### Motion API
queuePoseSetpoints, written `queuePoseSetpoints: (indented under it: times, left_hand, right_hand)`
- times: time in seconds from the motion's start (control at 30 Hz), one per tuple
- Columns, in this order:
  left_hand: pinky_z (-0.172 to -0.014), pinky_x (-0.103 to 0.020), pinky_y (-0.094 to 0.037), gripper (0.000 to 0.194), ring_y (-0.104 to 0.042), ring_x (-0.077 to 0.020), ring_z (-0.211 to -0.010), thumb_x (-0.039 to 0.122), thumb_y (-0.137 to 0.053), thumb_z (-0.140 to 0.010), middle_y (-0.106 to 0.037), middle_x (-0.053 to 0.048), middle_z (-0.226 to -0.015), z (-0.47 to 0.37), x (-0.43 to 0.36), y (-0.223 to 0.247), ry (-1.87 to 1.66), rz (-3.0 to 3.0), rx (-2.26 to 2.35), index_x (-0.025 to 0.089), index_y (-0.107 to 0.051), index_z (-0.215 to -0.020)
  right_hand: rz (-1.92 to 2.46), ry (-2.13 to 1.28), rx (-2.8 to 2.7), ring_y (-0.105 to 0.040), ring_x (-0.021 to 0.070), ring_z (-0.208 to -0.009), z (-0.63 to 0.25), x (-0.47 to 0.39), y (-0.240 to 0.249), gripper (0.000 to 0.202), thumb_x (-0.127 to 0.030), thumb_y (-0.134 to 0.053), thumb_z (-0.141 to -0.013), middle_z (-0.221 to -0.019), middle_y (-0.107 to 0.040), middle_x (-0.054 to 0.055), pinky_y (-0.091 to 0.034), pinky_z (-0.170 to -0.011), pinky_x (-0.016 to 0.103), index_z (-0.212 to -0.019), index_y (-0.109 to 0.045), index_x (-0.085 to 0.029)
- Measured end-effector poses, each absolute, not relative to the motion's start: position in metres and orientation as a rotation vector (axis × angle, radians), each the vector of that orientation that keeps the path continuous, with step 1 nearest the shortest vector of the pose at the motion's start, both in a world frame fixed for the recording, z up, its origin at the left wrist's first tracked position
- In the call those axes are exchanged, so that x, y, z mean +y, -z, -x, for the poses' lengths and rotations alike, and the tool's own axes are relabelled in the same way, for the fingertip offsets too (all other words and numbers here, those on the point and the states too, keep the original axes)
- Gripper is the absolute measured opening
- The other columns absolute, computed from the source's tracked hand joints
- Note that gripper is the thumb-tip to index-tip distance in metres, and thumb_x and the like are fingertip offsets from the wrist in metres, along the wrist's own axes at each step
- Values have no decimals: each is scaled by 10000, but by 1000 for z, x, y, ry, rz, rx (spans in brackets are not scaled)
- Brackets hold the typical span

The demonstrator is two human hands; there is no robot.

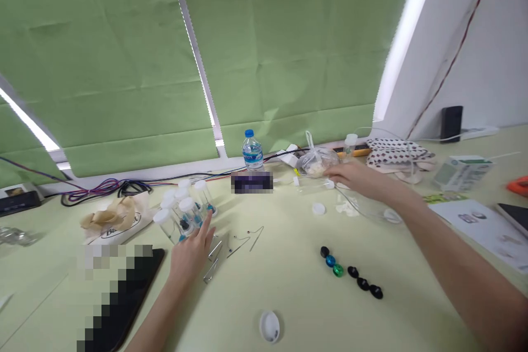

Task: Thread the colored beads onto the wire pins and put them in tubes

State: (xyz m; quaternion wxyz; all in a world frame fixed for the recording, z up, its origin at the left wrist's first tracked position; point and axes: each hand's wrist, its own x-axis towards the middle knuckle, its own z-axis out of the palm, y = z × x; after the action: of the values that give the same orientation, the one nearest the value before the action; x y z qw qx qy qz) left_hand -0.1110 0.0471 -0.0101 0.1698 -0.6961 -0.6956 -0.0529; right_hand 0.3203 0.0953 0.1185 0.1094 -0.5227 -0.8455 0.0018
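Observation:
My left hand [193,247] is at a cluster of clear tubes with white lids [190,206], its index finger stretched out against one tube; small blue and black pieces show inside. My right hand [345,174] reaches to the back, fingers close together by a clear plastic bag [315,162] and a clear tube with a white cap [315,182] lying on its side; what the fingers grip is too small to make out. Bent metal wires [241,245] lie right of my left hand. Black, blue and green round pieces [330,260] lie in front, near several black ones [363,284].
A water bottle [252,153] stands at the back. White lids [269,326] lie at the front and centre. A dark tablet [136,297] and a cloth bag [117,220] are left; a patterned pouch [396,155], a box [462,171] and paper [482,225] are right.

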Motion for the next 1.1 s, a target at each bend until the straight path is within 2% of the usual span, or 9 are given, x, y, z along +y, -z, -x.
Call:
queuePoseSetpoints:
  times: [0.07, 0.2, 0.33, 0.47, 0.6, 0.7, 0.77, 0.9, 1.1]
  left_hand:
    - [-526, -293, -443, 487, -695, -256, -646, 385, -254, -983, -745, -106, -882, 109, 46, 12, 183, 2032, -1915, 265, -346, -1446]
    - [-513, -287, -433, 462, -701, -248, -678, 369, -269, -983, -751, -94, -898, 105, 47, 14, 200, 2081, -1864, 225, -454, -1382]
    - [-509, -284, -437, 458, -707, -240, -702, 405, -275, -980, -753, -87, -909, 100, 48, 15, 171, 2150, -1832, 205, -559, -1278]
    - [-554, -286, -468, 448, -709, -234, -782, 425, -281, -978, -741, -76, -920, 86, 37, 10, 134, 2277, -1792, 203, -577, -1231]
    - [-552, -285, -480, 325, -702, -243, -803, 357, -373, -961, -712, -63, -923, 67, 24, 2, -89, 2424, -1823, 218, -593, -1156]
    - [-556, -295, -486, 271, -697, -253, -807, 315, -384, -956, -687, -63, -928, 59, 20, -4, -225, 2441, -1878, 212, -610, -1063]
    - [-561, -300, -486, 250, -695, -255, -812, 287, -386, -954, -674, -67, -946, 59, 20, -6, -256, 2426, -1912, 202, -602, -1049]
    - [-530, -292, -459, 201, -691, -247, -768, 221, -403, -939, -642, -67, -947, 65, 22, -8, -267, 2414, -1949, 180, -599, -951]
    - [-518, -255, -392, 202, -666, -183, -752, 181, -359, -936, -594, -57, -1002, 64, 21, -6, -188, 2448, -1961, 196, -561, -946]
  right_hand:
    - [1577, 9, -2517, -634, 210, -979, -322, 117, -92, 259, -290, -560, -938, -1194, -615, 79, -531, -828, 416, -1169, -588, -178]
    - [1622, 23, -2546, -625, 218, -1004, -323, 142, -47, 271, -276, -566, -934, -1216, -600, 83, -528, -838, 427, -1186, -577, -178]
    - [1667, -42, -2521, -627, 219, -998, -323, 147, -27, 281, -278, -571, -931, -1211, -601, 84, -532, -829, 426, -1191, -573, -172]
    - [1717, -173, -2409, -629, 213, -988, -322, 144, -34, 270, -278, -566, -934, -1207, -603, 83, -534, -825, 418, -1184, -578, -177]
    - [1630, -402, -2273, -640, 206, -947, -301, 131, -54, 279, -286, -570, -932, -1169, -616, 78, -544, -791, 404, -1185, -570, -167]
    - [1447, -650, -2229, -675, 165, -824, -269, 112, -61, 322, -287, -532, -940, -1175, -615, 74, -561, -674, 315, -1243, -469, -199]
    - [1339, -793, -2224, -692, 153, -771, -247, 98, -59, 325, -295, -550, -908, -1170, -624, 59, -549, -631, 280, -1204, -430, -237]
    - [1230, -980, -2264, -698, 159, -712, -220, 78, -55, 279, -280, -624, -811, -1080, -646, 27, -518, -633, 279, -1044, -473, -246]
    - [1246, -1057, -2311, -682, 193, -786, -218, 70, -62, 230, -276, -605, -797, -1077, -630, 44, -469, -619, 274, -995, -495, -239]
